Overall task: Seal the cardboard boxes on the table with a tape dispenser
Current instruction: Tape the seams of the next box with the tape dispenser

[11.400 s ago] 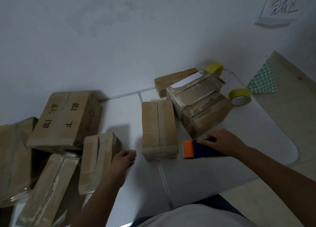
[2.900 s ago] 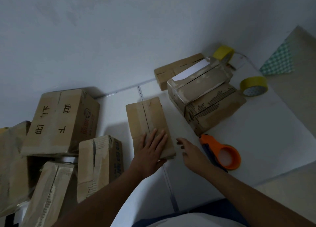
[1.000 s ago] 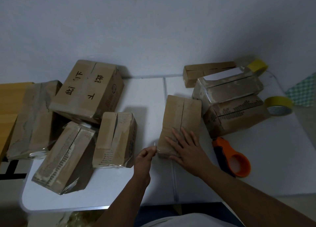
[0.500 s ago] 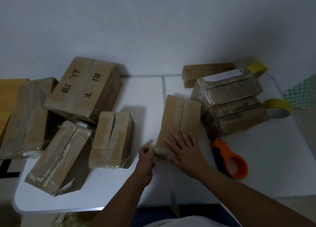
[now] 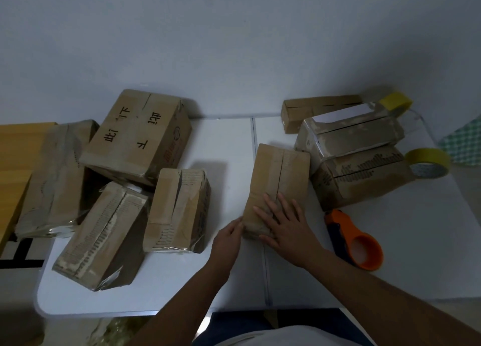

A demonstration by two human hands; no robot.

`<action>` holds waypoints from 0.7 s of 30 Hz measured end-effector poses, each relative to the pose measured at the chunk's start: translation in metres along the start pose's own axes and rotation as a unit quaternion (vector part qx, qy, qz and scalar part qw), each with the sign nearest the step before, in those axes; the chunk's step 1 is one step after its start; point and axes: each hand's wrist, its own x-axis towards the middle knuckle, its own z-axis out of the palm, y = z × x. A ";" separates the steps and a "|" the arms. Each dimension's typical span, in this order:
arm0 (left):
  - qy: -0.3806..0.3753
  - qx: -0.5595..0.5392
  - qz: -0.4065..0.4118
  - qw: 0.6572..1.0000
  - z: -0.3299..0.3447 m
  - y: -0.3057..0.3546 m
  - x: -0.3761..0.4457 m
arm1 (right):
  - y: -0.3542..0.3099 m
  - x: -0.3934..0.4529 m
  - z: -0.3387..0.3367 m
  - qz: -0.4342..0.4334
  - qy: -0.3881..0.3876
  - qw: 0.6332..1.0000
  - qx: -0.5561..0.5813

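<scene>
Cardboard is under both our hands: the middle box (image 5: 279, 187) lies on the white table (image 5: 416, 254), and our right hand (image 5: 286, 226) presses flat on its near end, fingers straight and spread. Our left hand (image 5: 227, 239) touches the box's near left corner with fingers bent; whether it pinches anything we cannot tell. Just right of the box, beside our right wrist, lies the orange tape dispenser (image 5: 356, 241), untouched

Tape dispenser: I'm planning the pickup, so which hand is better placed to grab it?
The right hand, probably: it lies flat on the middle box, with the tape dispenser just to its right. The left hand touches the box's far corner.
</scene>
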 end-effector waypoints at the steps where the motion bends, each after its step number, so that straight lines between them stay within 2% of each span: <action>1: -0.032 0.014 0.005 0.999 -0.002 0.001 -0.001 | 0.000 -0.001 0.000 0.001 0.001 1.000 -0.002; 3: -0.100 0.054 0.032 0.993 -0.012 0.001 -0.003 | 0.000 -0.001 -0.001 0.002 0.004 1.000 -0.007; 5: -0.141 0.158 0.085 0.974 -0.023 0.003 -0.001 | -0.001 -0.001 -0.002 0.001 0.006 1.000 -0.007; 8: -0.150 0.332 0.188 0.912 -0.034 0.018 0.015 | 0.000 -0.001 -0.004 -0.003 0.010 1.000 -0.003; 10: -0.166 0.427 0.206 0.865 -0.037 0.032 0.027 | 0.001 -0.002 -0.003 -0.005 0.011 1.000 -0.002; 12: -0.170 0.480 0.200 0.837 -0.037 0.039 0.036 | 0.002 -0.001 -0.002 -0.005 0.013 1.000 -0.004; 14: -0.164 0.489 0.195 0.834 -0.032 0.037 0.038 | 0.002 0.000 -0.001 -0.005 0.006 1.000 -0.003; 18: -0.145 0.435 0.196 0.867 -0.022 0.024 0.032 | 0.002 0.001 -0.001 -0.011 -0.023 1.000 0.016; 21: -0.178 0.394 0.178 0.884 -0.023 0.029 0.031 | 0.012 0.004 -0.002 -0.022 -0.021 0.998 0.062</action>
